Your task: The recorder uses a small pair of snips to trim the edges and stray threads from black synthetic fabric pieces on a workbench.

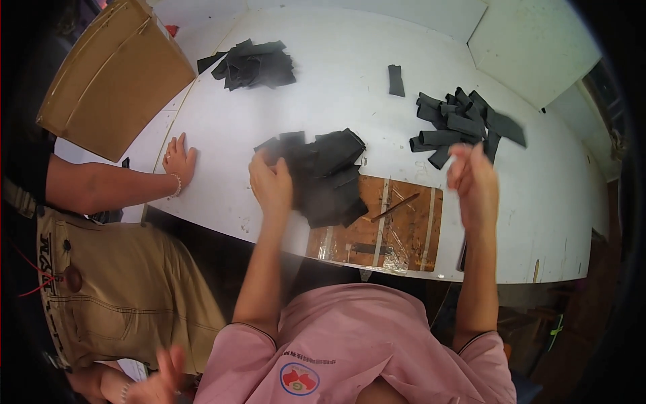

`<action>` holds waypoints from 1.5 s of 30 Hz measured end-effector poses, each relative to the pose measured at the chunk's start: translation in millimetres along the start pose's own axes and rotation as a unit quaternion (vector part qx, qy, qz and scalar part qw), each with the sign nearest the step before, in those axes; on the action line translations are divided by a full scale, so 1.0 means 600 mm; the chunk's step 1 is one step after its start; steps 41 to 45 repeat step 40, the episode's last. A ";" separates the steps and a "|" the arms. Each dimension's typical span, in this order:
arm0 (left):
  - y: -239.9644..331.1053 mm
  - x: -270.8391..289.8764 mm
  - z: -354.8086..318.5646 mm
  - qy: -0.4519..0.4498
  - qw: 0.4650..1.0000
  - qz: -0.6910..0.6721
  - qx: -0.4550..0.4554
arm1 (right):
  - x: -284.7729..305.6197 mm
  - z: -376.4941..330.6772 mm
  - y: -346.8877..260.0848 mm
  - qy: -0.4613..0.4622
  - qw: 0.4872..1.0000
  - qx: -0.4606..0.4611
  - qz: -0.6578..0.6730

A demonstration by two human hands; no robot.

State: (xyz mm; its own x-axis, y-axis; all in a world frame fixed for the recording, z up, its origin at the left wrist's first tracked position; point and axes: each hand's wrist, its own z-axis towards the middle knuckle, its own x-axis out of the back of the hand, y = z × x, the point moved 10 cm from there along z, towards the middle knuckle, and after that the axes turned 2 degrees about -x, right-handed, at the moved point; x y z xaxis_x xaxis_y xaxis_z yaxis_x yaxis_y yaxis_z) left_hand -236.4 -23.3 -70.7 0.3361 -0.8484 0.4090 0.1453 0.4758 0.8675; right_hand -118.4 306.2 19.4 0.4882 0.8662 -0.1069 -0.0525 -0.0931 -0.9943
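A loose pile of flat dark grey fabric pieces [333, 178] lies in front of me, partly over a brown board. My left hand [271, 185] is at the pile's left side, its curled fingers closed on a dark piece whose edge is blurred. To the right, my right hand [474, 175] is raised near a heap of rolled dark fabric tubes [457, 124]. Its fingers are slightly bent and apart, somewhat blurred, with nothing visible between them. Just beyond those fingertips is a blurred dark piece [508, 128], at the heap's right edge.
Another dark fabric pile [259, 65] lies at the far left, and a single piece [396, 81] at the back. A cardboard box [114, 81] stands at the left. Beside me a person's hand [178, 161] rests on the white table [222, 135]. The brown board [404, 225] carries a thin strip.
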 end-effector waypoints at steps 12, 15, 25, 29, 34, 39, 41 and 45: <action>-0.022 0.001 0.050 0.000 0.964 0.246 -0.097 | -0.055 -0.180 0.183 -0.139 0.966 -0.209 -0.061; 0.046 0.058 0.027 0.058 0.993 0.056 -0.092 | -0.093 -0.190 0.179 -0.210 0.953 -0.185 -0.118; 0.119 0.006 -0.200 -0.240 0.745 -0.532 0.324 | -0.201 -0.216 0.139 -0.313 0.925 -0.191 0.102; 0.106 -0.019 -0.265 -0.277 0.724 -0.518 0.363 | -0.137 -0.206 0.139 -0.091 0.965 -0.211 0.126; 0.079 -0.053 -0.294 -0.278 0.756 -0.436 0.401 | -0.099 -0.197 0.131 -0.004 0.979 -0.169 0.110; 0.101 -0.068 -0.290 -0.298 0.847 -0.346 0.272 | -0.072 -0.174 0.056 -0.016 0.979 0.091 -0.180; 0.103 -0.058 -0.283 -0.263 0.882 -0.320 0.226 | -0.070 -0.173 0.044 -0.024 0.961 0.118 -0.250; 0.103 -0.058 -0.283 -0.263 0.882 -0.320 0.226 | -0.070 -0.173 0.044 -0.024 0.961 0.118 -0.250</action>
